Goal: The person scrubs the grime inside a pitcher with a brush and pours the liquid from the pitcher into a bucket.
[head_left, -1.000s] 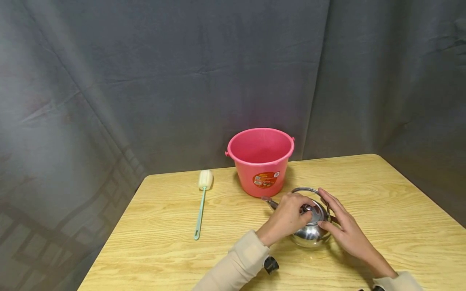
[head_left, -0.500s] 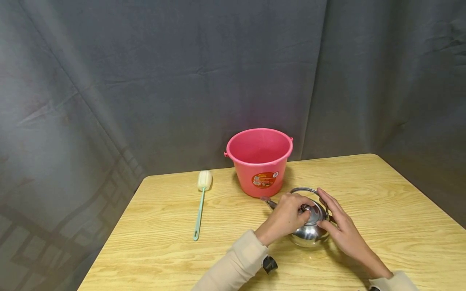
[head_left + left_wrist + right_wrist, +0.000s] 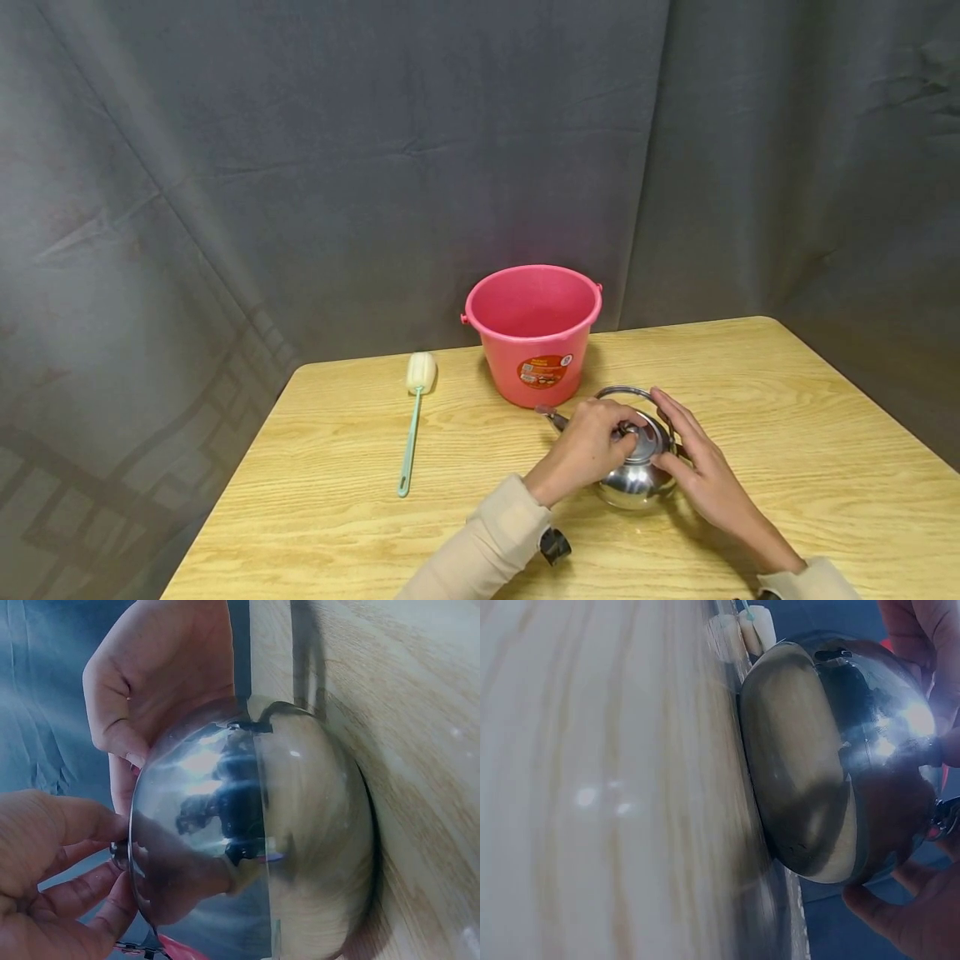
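A shiny steel kettle (image 3: 636, 485) stands upright on the table, its lid (image 3: 647, 447) on top. My left hand (image 3: 588, 446) reaches over from the left and pinches the dark lid knob (image 3: 118, 855) between thumb and fingers. Beside the kettle's right, my right hand (image 3: 703, 471) lies against it. Those fingers run fairly straight along the arched handle (image 3: 624, 390), and the thumb touches near the lid's edge. Toward the bucket points the kettle's spout (image 3: 553, 415), partly covered by the left hand. In the right wrist view, the round kettle body (image 3: 810, 765) sits on the wood.
Behind the kettle stands a pink bucket (image 3: 540, 354) with a red label. A sponge brush (image 3: 412, 425) with a pale green handle lies to the left on the wooden table (image 3: 322, 467). Grey curtain (image 3: 412, 167) hangs at the back and sides.
The view has shifted slightly, moving everything a little left in the picture. Both hands keep their places on the kettle, and the lid is still seated.
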Motion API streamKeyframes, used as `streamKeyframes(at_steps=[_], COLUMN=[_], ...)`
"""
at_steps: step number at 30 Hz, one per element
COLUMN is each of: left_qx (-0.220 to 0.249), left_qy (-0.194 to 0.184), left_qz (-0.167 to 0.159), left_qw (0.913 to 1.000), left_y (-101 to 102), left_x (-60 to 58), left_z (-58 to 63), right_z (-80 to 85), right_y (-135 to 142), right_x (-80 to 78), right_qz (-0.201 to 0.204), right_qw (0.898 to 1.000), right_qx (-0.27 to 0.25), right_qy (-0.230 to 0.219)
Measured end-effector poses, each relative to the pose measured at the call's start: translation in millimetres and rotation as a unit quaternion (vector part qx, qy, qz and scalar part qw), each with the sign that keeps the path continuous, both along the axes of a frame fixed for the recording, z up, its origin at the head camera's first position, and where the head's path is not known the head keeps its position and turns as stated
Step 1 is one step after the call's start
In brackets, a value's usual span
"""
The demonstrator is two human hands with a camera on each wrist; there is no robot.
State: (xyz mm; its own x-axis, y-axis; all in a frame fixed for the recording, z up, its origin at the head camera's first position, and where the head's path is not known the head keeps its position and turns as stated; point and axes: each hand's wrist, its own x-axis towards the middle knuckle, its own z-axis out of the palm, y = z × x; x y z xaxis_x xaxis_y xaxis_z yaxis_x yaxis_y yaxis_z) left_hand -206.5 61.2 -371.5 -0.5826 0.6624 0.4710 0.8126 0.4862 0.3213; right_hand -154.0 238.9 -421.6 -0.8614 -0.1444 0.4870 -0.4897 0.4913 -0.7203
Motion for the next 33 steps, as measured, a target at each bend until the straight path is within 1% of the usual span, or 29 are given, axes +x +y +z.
streamKeyframes(at_steps=[12,17,24,29,33], left_qx=[0.005,0.006,0.001,0.013,0.013], left_qy=[-0.021,-0.023,-0.011,-0.024,-0.029], left_qz=[0.004,0.004,0.004,-0.001,0.0], left_qw=[0.9998,0.9997,0.9999,0.9996,0.9995], left_y=[-1.0,-1.2,-1.7,-2.0,-1.9], left_x=[0.6,0.7,1.0,1.0,0.7], left_z=[0.8,1.5,2.1,3.3,3.9], right_z=[0.3,1.1,1.2,1.5,2.0], right_y=[-1.3,-1.8,-2.3,-2.7,-3.0], right_x=[0.6,1.0,1.4,1.4,1.5], right_qz=[-0.004,-0.007,-0.009,-0.011,-0.011], right_qw=[1.0,1.0,1.0,1.0,1.0], right_qx=[-0.003,-0.003,-0.002,-0.003,-0.004], right_qy=[-0.008,-0.011,-0.015,-0.016,-0.018])
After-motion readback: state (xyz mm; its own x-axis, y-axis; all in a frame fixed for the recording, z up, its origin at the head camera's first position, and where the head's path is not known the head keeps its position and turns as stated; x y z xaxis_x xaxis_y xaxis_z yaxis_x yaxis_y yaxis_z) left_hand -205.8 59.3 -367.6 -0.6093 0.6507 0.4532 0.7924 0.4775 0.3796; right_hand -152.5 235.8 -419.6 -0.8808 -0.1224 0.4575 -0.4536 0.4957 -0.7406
